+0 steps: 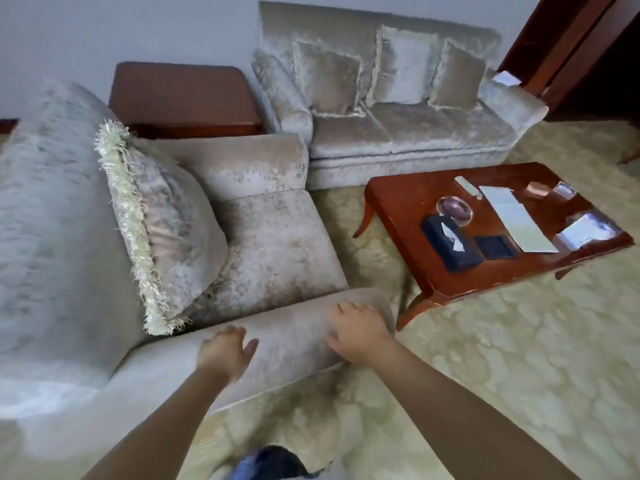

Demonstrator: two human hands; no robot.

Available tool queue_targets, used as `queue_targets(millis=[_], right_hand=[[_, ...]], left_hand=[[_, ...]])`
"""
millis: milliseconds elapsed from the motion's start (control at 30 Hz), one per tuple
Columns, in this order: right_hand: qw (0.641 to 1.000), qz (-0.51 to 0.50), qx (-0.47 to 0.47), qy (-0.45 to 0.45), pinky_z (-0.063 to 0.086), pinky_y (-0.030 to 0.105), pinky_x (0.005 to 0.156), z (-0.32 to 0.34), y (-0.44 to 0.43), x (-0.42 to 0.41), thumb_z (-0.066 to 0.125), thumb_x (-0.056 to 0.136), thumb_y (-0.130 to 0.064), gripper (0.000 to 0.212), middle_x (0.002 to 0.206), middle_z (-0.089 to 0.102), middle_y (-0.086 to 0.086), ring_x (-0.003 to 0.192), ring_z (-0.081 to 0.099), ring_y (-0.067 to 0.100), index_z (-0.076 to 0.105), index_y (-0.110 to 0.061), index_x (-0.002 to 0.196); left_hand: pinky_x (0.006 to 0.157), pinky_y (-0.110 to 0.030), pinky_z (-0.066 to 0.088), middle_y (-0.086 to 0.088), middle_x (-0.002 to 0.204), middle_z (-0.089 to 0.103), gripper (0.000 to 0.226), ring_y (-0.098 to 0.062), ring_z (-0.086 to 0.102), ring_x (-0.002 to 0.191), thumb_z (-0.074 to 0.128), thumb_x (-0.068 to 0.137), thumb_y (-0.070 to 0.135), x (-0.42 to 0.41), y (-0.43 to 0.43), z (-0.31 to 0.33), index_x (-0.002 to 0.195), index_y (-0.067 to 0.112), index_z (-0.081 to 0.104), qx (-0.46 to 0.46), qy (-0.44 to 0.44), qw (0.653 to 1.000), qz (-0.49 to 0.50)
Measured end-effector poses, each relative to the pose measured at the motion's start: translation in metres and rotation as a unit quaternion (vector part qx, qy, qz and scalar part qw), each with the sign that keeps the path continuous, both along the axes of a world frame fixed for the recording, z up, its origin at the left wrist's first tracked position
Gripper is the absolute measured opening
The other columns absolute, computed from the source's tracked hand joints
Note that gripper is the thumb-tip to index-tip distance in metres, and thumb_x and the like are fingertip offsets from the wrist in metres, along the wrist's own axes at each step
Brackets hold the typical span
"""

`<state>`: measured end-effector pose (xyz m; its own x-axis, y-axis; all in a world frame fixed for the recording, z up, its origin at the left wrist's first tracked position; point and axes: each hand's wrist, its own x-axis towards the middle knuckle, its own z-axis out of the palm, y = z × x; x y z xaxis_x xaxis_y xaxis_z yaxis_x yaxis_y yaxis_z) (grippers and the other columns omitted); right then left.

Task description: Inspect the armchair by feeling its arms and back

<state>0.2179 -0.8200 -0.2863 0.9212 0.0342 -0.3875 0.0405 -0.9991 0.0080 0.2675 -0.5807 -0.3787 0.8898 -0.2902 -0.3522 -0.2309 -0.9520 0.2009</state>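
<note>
A pale velvet armchair [277,244] fills the left of the view, its tall back [52,220] at far left. A fringed cushion [166,230] leans on the back. Both of my hands lie on the near rolled arm [291,337]. My left hand [225,351] rests on top of it near the middle, fingers spread. My right hand [356,330] presses on the arm's front end, fingers draped over the curve. The far arm [242,161] is untouched.
A matching sofa [398,126] with three cushions stands at the back. A wooden side table [180,95] sits between sofa and armchair. A wooden coffee table [433,271] at right carries a tissue box [450,244], an ashtray [453,209] and papers. Patterned carpet [502,358] covers the floor.
</note>
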Motion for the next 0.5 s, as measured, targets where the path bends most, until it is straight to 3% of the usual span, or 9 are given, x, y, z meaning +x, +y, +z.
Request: queue_targets(millis=[167, 333, 500], right_hand=[[0.997, 0.070, 0.005, -0.020, 0.038, 0.041, 0.091, 0.003, -0.018, 0.048, 0.037, 0.096, -0.042, 0.042, 0.129, 0.048, 0.010, 0.119, 0.047, 0.030, 0.042, -0.014, 0.126], [0.988, 0.139, 0.015, -0.070, 0.039, 0.035, 0.070, 0.010, -0.007, 0.110, 0.032, 0.097, -0.045, 0.043, 0.117, 0.058, 0.007, 0.100, 0.058, 0.026, 0.044, -0.016, 0.126], [0.965, 0.210, 0.021, -0.158, 0.038, 0.031, 0.058, 0.058, 0.007, 0.184, 0.031, 0.098, -0.038, 0.036, 0.103, 0.063, 0.005, 0.085, 0.063, 0.026, 0.045, -0.015, 0.122]], left_hand=[[0.092, -0.035, 0.040, -0.006, 0.129, 0.053, 0.047, -0.026, 0.050, 0.117, 0.034, 0.097, 0.050, 0.003, -0.028, 0.031, 0.125, 0.017, 0.050, -0.005, -0.033, 0.996, 0.084], [0.088, -0.038, 0.043, -0.006, 0.130, 0.051, 0.047, -0.029, 0.054, 0.113, 0.037, 0.095, 0.044, 0.048, -0.031, 0.068, 0.135, 0.020, 0.037, 0.025, -0.023, 0.994, 0.106], [0.085, -0.037, 0.044, -0.006, 0.129, 0.050, 0.049, -0.029, 0.055, 0.111, 0.040, 0.094, 0.042, 0.103, -0.025, 0.136, 0.136, 0.017, 0.035, 0.058, -0.106, 0.988, 0.092]])
